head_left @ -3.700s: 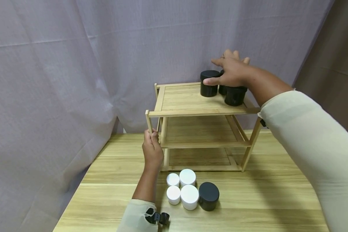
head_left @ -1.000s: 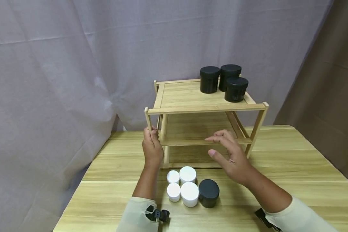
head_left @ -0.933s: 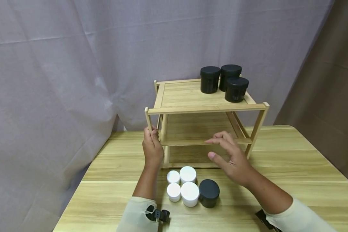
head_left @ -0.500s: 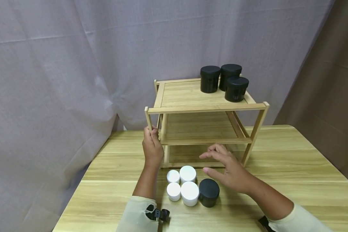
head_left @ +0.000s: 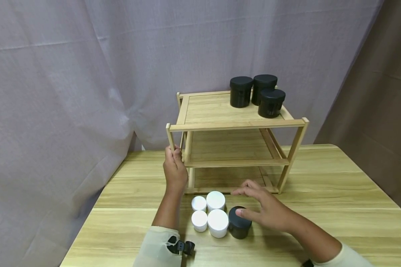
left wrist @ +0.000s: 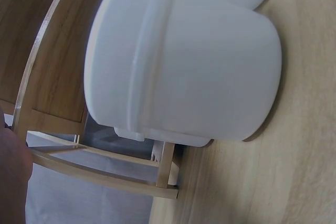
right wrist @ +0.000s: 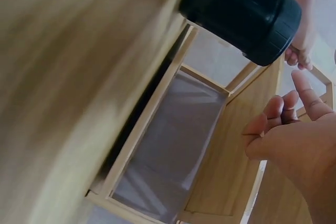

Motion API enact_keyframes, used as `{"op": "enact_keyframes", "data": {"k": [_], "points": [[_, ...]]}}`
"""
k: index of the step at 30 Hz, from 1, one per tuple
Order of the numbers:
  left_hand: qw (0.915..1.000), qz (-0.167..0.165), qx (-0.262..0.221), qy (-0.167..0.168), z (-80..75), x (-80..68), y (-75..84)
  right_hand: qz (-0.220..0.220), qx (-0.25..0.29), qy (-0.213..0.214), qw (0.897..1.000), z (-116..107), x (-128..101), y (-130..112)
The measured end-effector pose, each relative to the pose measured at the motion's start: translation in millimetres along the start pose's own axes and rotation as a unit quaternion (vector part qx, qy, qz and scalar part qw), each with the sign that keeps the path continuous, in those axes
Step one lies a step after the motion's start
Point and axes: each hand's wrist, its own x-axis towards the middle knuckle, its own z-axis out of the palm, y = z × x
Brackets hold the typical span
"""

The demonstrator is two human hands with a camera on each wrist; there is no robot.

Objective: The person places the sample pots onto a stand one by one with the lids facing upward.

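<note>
My right hand point(head_left: 269, 213) is spread wide, thumb just at the lid of the black jar point(head_left: 239, 222), which sits on the surface in front of the rack point(head_left: 235, 126), beside the white jars point(head_left: 217, 222). I should wrap its sides without nudging those, while my left hand point(head_left: 175, 171) grips the rack's front-left post.

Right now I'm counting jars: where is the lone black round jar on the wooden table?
In the head view the black round jar stands on the wooden table, right of the four white jars, before the wooden rack, under the right hand.
</note>
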Motion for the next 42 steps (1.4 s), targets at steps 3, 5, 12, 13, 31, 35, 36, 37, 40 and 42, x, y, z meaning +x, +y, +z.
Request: {"op": "enact_keyframes", "data": {"k": [3,5,12,13,31,35,36,37,40,42], "points": [[1.0000,0.001,0.003,0.003,-0.3,-0.7,0.4,0.008,0.001,-0.001,1.000,0.8,-4.2,2.2],[1.0000,0.001,0.003,0.002,-0.5,-1.1,0.6,0.015,0.005,-0.004,1.000,1.1,-6.5,4.2],[1.0000,-0.008,0.003,-0.004,-1.0,-2.3,0.9,0.033,0.037,-0.038,0.998,-0.7,-11.1,11.2],[1.0000,-0.008,0.002,-0.004,-0.9,-2.5,1.0,0.033,0.036,-0.043,0.998,-1.3,-11.6,11.5],[1.0000,-0.004,-0.004,-0.006,1.1,-1.6,1.6,0.055,0.031,-0.097,0.993,3.4,-14.8,24.0],[1.0000,-0.001,-0.004,-0.002,0.4,-1.3,1.9,0.063,0.038,-0.115,0.991,2.8,-13.5,24.9],[1.0000,-0.001,-0.005,-0.002,0.3,-1.1,2.0,0.064,0.041,-0.121,0.990,2.4,-13.1,25.2],[1.0000,0.000,-0.005,-0.001,0.2,-0.8,1.7,0.063,0.043,-0.125,0.989,2.2,-12.7,25.6],[1.0000,-0.002,-0.005,-0.004,-0.1,-0.2,0.5,0.067,0.044,-0.136,0.987,1.7,-11.9,26.5],[1.0000,-0.003,-0.005,-0.005,-0.2,-0.3,-0.5,0.072,0.041,-0.139,0.987,1.3,-11.8,26.2]]}}
